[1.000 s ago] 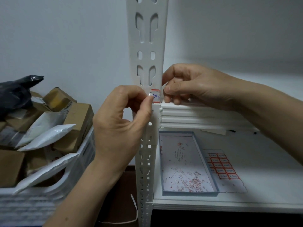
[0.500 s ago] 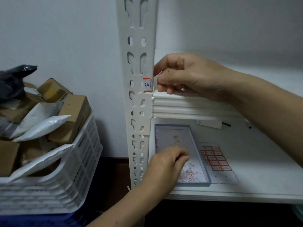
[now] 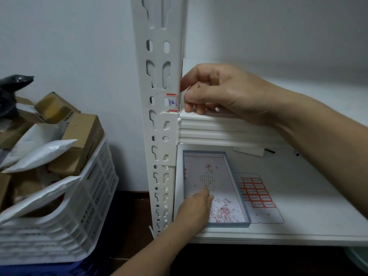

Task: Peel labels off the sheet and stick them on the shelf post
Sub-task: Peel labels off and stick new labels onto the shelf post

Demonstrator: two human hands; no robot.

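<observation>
A white slotted shelf post [image 3: 157, 76] stands upright in the middle. A small label [image 3: 172, 103] with red bands and blue handwriting is stuck on the post's right edge, just above the shelf beam. My right hand [image 3: 223, 92] hovers beside that label, fingers curled, index tip touching the post's side; I see nothing between its fingers. Down on the lower shelf, my left hand [image 3: 195, 208] reaches over a shallow blue-rimmed tray [image 3: 238, 186] littered with red and white paper scraps, fingers loosely bent. The label sheet [image 3: 257, 194], with several red-framed labels, lies right of the tray.
A white plastic crate [image 3: 89, 196] full of brown boxes and white mailers stands left of the post. The white lower shelf board [image 3: 318, 206] extends right. A ribbed shelf beam [image 3: 229, 130] runs under my right hand. A dark pen [image 3: 268, 150] lies at the back.
My left hand let go of the post and dropped to the scrap tray. The label now stays on the post alone, and my right hand has eased slightly off it.
</observation>
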